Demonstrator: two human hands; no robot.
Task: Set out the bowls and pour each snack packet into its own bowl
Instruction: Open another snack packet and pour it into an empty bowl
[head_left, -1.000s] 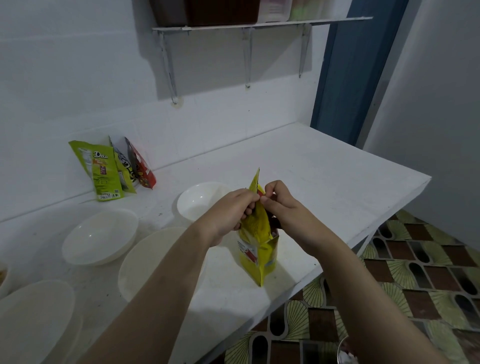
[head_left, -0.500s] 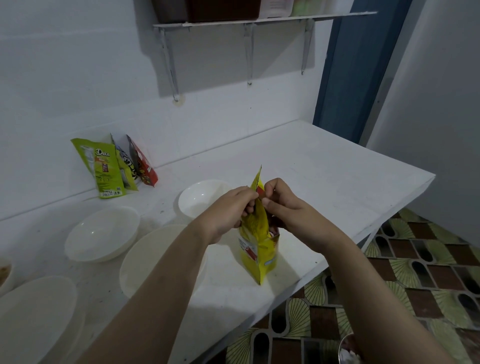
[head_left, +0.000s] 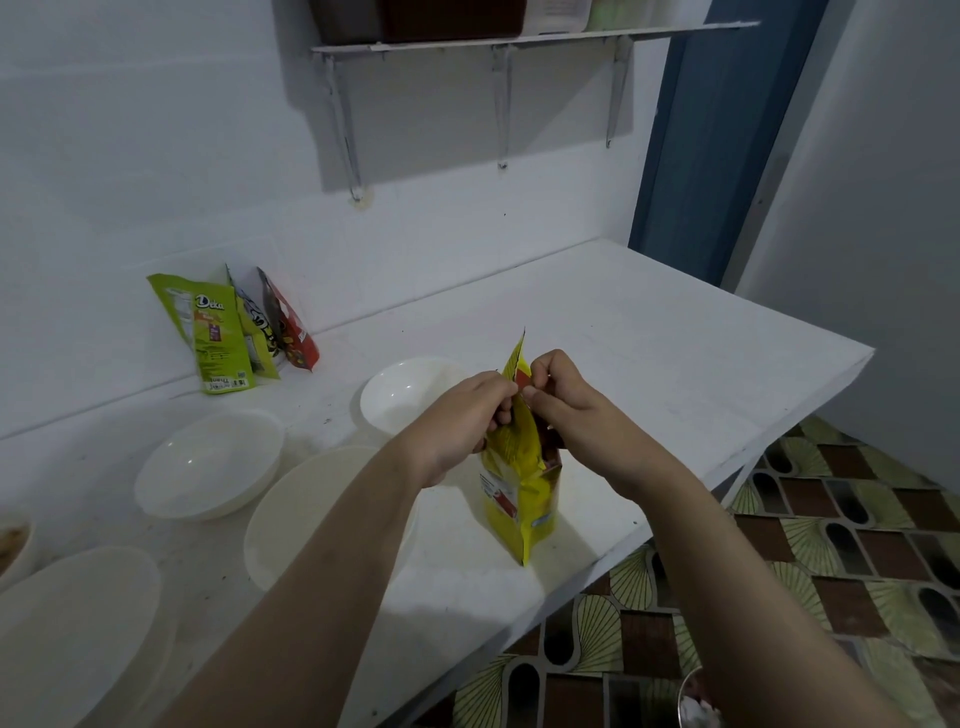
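A yellow snack packet (head_left: 522, 493) stands upright near the front edge of the white counter (head_left: 649, 353). My left hand (head_left: 457, 426) and my right hand (head_left: 576, 410) both pinch its top edge from opposite sides. Several white bowls sit around it: one behind my hands (head_left: 400, 395), one under my left forearm (head_left: 306, 514), one further left (head_left: 208, 462), and a large one at the near left (head_left: 72, 629). Three more packets, green (head_left: 205, 332), yellow-black (head_left: 254, 325) and red (head_left: 291, 327), lean against the wall.
A bowl with brown food (head_left: 13, 543) shows at the left edge. A wall shelf (head_left: 519, 36) hangs above the counter. A blue door frame (head_left: 701, 140) stands at the back right. Patterned floor tiles (head_left: 831, 545) lie below the counter's edge.
Both hands stay on the packet's top; the grip has shifted only slightly. The view has moved a little, and the packet remains upright in the same spot.
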